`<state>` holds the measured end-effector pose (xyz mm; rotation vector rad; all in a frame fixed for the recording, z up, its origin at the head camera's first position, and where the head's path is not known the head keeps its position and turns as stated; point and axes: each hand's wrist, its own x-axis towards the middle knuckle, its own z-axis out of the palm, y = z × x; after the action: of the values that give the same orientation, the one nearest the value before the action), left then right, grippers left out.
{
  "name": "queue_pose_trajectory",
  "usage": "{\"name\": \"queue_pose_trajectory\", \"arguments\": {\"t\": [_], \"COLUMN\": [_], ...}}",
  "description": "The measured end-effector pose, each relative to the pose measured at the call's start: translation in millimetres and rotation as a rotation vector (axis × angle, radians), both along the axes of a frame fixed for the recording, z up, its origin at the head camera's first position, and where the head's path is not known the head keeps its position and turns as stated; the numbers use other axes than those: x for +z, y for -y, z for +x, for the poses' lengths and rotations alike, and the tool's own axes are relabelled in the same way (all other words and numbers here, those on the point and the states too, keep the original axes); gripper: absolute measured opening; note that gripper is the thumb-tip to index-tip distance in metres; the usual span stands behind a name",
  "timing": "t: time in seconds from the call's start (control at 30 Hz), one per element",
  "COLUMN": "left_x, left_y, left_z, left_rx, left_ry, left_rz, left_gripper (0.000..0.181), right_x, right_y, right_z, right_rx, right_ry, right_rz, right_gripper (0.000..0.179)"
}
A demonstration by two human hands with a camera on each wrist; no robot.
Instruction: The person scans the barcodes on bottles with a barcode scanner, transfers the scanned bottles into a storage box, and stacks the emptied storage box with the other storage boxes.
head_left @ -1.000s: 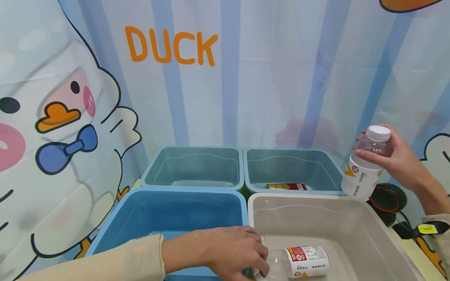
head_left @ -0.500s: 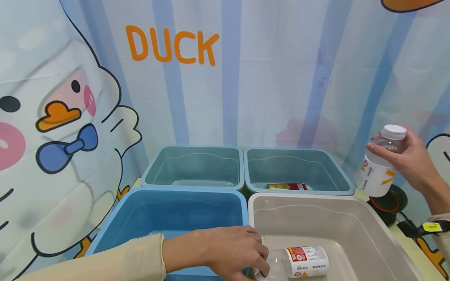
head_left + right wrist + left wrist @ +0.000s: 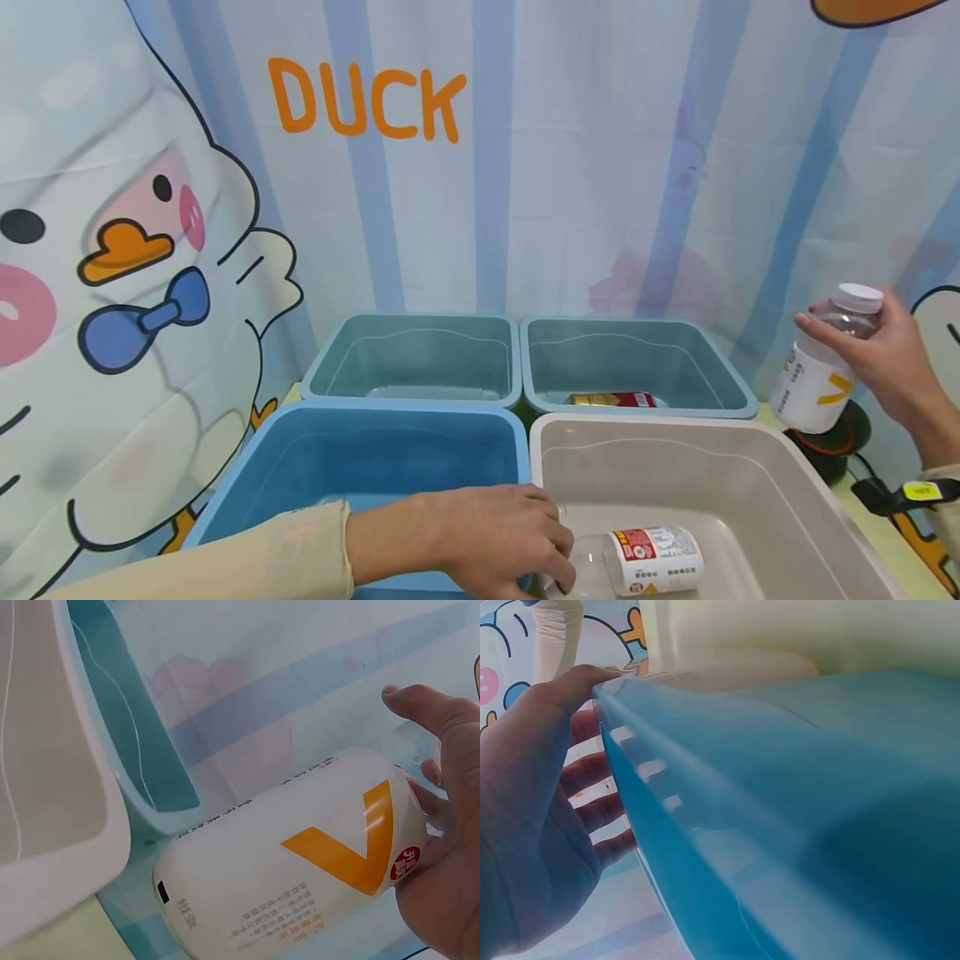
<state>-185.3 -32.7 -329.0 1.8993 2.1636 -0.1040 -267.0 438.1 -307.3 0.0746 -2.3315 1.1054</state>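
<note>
My right hand [image 3: 892,367] grips a plastic bottle [image 3: 813,375] around its clear shoulder, thumb on the near side. The bottle has a white cap and a white label with an orange V, and leans, cap up, right of the bins. The right wrist view shows the bottle's label [image 3: 300,855] large in front of the palm. My left hand [image 3: 502,537] rests by the rim between the blue bin [image 3: 420,407] and the beige bin [image 3: 660,423], fingers reaching down. Beside its fingertips a second white-labelled bottle [image 3: 660,558] lies in the beige bin.
Two teal bins stand behind: the left one [image 3: 408,396] and the right one [image 3: 637,410], which has a red and gold pack [image 3: 613,400] in it. A black round device [image 3: 836,442] with a cable stands at the right. A duck-print curtain [image 3: 570,167] hangs behind.
My right hand has carried its bottle to the right, away from over the bins' corner, then slightly lower, and the label has turned. The left hand has stayed in place.
</note>
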Motion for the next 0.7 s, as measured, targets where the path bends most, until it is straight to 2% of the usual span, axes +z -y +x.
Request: {"name": "queue_pose_trajectory", "arguments": {"t": [0.3,0.43,0.7], "left_x": [0.6,0.8,-0.1], "left_y": [0.0,-0.2,-0.9], "left_z": [0.4,0.2,0.0], "left_rx": [0.001,0.0,0.005], "left_ry": [-0.009,-0.008,0.007], "left_rz": [0.0,-0.002,-0.004], "left_gripper": [0.041,0.04,0.042], "right_x": [-19.3,-28.2,-43.5], "right_y": [-10,-15,-21], "right_z": [-0.5,0.6,1.0], "right_rx": [-0.019,-0.02,-0.038], "right_ry": [0.067,0.057,0.094], "right_rz": [-0.006,-0.027,-0.104], "right_gripper": [0.06,0.054,0.057]}}
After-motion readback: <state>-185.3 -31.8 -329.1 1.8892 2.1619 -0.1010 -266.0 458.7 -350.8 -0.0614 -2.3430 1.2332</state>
